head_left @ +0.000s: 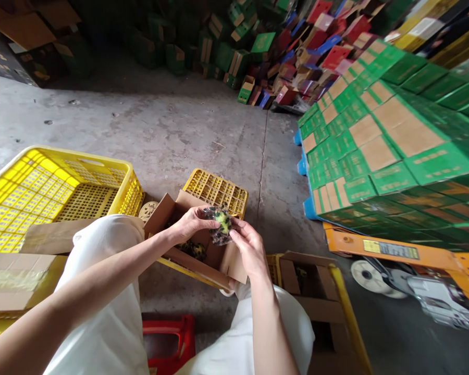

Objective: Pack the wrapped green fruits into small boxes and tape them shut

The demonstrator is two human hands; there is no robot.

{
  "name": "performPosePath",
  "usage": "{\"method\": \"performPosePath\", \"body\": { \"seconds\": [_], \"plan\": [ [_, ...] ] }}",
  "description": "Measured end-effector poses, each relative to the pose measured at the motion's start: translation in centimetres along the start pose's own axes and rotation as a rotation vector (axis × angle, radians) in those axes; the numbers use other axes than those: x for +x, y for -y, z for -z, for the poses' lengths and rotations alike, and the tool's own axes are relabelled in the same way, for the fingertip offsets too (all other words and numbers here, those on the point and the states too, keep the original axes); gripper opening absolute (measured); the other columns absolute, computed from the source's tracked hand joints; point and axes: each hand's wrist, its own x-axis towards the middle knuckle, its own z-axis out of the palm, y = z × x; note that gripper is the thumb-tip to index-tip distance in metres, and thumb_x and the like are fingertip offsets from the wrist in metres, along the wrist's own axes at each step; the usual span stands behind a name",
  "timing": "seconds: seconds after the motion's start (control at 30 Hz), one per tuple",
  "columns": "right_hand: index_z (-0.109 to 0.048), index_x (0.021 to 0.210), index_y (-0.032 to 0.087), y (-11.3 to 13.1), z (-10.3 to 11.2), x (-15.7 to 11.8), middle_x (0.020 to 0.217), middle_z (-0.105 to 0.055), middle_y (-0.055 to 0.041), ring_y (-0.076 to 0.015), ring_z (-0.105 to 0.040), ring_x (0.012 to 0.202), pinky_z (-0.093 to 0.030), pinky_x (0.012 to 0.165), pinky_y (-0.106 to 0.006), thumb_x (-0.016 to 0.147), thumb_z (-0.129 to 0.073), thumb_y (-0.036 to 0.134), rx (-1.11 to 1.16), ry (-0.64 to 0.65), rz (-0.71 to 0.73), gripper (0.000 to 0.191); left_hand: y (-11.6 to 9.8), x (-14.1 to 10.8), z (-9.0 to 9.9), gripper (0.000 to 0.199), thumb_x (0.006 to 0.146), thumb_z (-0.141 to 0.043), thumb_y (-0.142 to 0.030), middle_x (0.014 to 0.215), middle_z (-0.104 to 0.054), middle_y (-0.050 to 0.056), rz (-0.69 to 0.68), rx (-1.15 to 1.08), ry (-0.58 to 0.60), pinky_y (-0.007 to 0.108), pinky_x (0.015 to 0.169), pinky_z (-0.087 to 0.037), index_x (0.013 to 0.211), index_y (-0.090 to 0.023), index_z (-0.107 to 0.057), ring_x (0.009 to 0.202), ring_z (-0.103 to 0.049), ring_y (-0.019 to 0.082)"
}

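Observation:
Between my two hands is a small clear plastic packet point(222, 223) with dark markings and something yellow-green inside; what the contents are I cannot make out. My left hand point(193, 224) pinches its left side with thumb and fingers. On the other side, the fingers and thumb of my right hand point(250, 244) grip its right edge. Just below the hands stands an open cardboard box point(180, 258) between my knees. Dark and yellowish packets point(195, 250) lie inside it, partly hidden by my left wrist and the box walls.
A yellow crate point(105, 203) stands at left, near a taped carton point(15, 276). Beyond the box is another yellow crate point(219, 190). At right are open cartons point(324, 302), an orange pallet jack point(394, 250) and stacked green boxes point(391, 156). A red stool point(185, 333) shows below.

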Motion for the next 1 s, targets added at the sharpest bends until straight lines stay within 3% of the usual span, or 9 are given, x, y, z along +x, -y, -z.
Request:
{"method": "performPosePath", "body": {
  "seconds": [0.1,0.3,0.4,0.67,0.77,0.87,1.0],
  "plan": [
    [-0.084,0.118,0.027,-0.4,0.1,0.1,0.130,-0.083,-0.0067,-0.0295,-0.076,0.123,-0.056,0.116,-0.046,0.080,-0.089,0.039,-0.071,-0.006,0.032,0.041,-0.1,-0.1,-0.1,0.052,0.063,-0.106,-0.035,0.096,-0.084,0.008,-0.006,0.047,0.007,0.034,0.089,-0.061,0.104,-0.014,-0.083,0.087,-0.078,0.022],
    [-0.084,0.117,0.028,-0.9,0.3,0.3,0.122,-0.085,-0.0077,-0.0283,-0.080,0.103,-0.064,0.099,-0.045,0.082,-0.089,0.044,-0.261,-0.078,0.089,0.039,-0.5,-0.3,-0.7,0.053,0.062,-0.106,-0.039,0.095,-0.085,0.007,-0.019,0.050,-0.054,0.034,0.086,-0.061,0.103,-0.014,-0.083,0.087,-0.079,0.023],
    [-0.084,0.118,0.027,-0.7,0.0,0.2,0.122,-0.084,-0.0087,-0.0281,-0.080,0.102,-0.063,0.099,-0.045,0.085,-0.087,0.051,-0.272,-0.103,0.108,0.040,-0.5,-0.2,-0.7,0.058,0.061,-0.107,-0.041,0.098,-0.085,0.008,-0.027,0.064,-0.084,0.036,0.088,-0.062,0.105,-0.014,-0.082,0.090,-0.080,0.025],
    [-0.080,0.120,0.028,0.0,-1.2,-0.4,0.112,-0.085,-0.0061,-0.0275,-0.081,0.102,-0.066,0.096,-0.043,0.079,-0.094,0.044,-0.181,0.044,0.039,0.047,0.6,-0.4,-0.2,0.058,0.068,-0.104,-0.046,0.104,-0.084,0.009,-0.044,0.159,-0.069,0.030,0.081,-0.060,0.111,-0.015,-0.081,0.087,-0.078,0.022],
    [-0.079,0.119,0.029,-0.4,-1.2,-0.2,0.116,-0.084,-0.0056,-0.0278,-0.080,0.106,-0.065,0.100,-0.043,0.077,-0.093,0.038,-0.196,-0.004,0.031,0.045,0.7,-0.4,-0.1,0.057,0.077,-0.098,-0.053,0.111,-0.084,0.010,-0.014,0.181,-0.013,0.029,0.085,-0.060,0.116,-0.015,-0.082,0.096,-0.078,0.024],
    [-0.077,0.124,0.029,-0.7,-1.0,-0.2,0.120,-0.084,-0.0051,-0.0282,-0.079,0.112,-0.064,0.102,-0.043,0.077,-0.091,0.035,-0.119,-0.062,0.012,0.049,0.9,-0.1,0.0,0.058,0.085,-0.087,-0.065,0.111,-0.083,0.012,0.048,0.045,-0.044,0.032,0.086,-0.060,0.115,-0.015,-0.081,0.098,-0.078,0.026],
    [-0.075,0.131,0.031,-0.5,-0.7,-0.4,0.120,-0.084,-0.0037,-0.0284,-0.079,0.112,-0.067,0.090,-0.040,0.081,-0.087,0.037,0.069,-0.048,-0.084,0.051,1.2,0.3,0.0,0.056,0.075,-0.101,-0.045,0.116,-0.082,0.011,0.047,-0.056,-0.066,0.034,0.095,-0.059,0.117,-0.015,-0.080,0.101,-0.077,0.024]
  ]
}}
